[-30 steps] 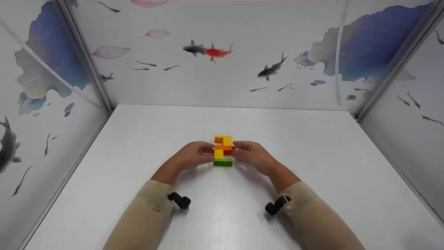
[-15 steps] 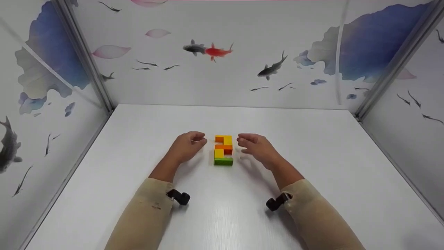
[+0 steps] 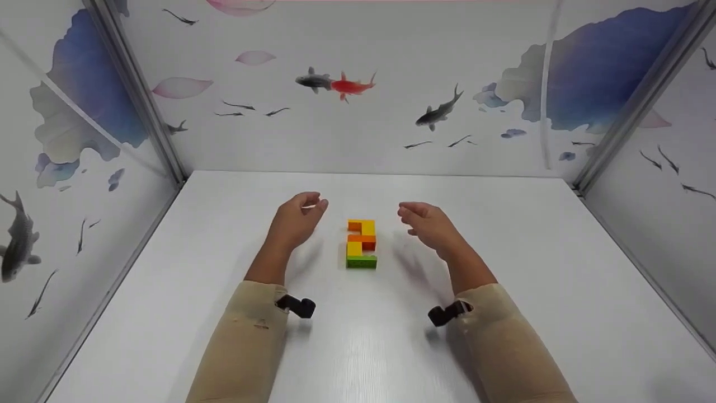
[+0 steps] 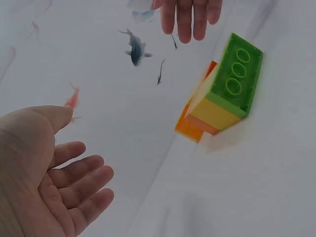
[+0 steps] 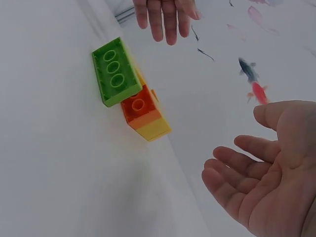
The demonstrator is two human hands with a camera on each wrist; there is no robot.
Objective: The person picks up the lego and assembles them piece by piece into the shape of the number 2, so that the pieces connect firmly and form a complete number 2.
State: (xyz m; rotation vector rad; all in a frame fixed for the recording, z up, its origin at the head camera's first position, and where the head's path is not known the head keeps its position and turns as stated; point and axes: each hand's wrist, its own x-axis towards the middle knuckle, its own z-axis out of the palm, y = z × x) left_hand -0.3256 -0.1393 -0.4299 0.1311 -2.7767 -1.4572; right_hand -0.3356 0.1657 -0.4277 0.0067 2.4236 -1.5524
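With both hands, left [image 3: 295,219] at nine o'clock and right [image 3: 429,226] at three, loose-fingered and empty, the bricks [image 3: 361,244] stand released; any regrasp needs closing inward.

beige sleeves [image 3: 246,341] cover both forearms, a black camera clip [image 3: 297,306] at each wrist.

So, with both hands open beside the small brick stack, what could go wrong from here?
1. The brick stack stands alone on the white table, held by nobody. Its upper bricks look offset from the green brick at the base, so a knock might tip it.
2. The left hand and the right hand hover close on either side; a careless sweep or a sleeve could hit the stack.
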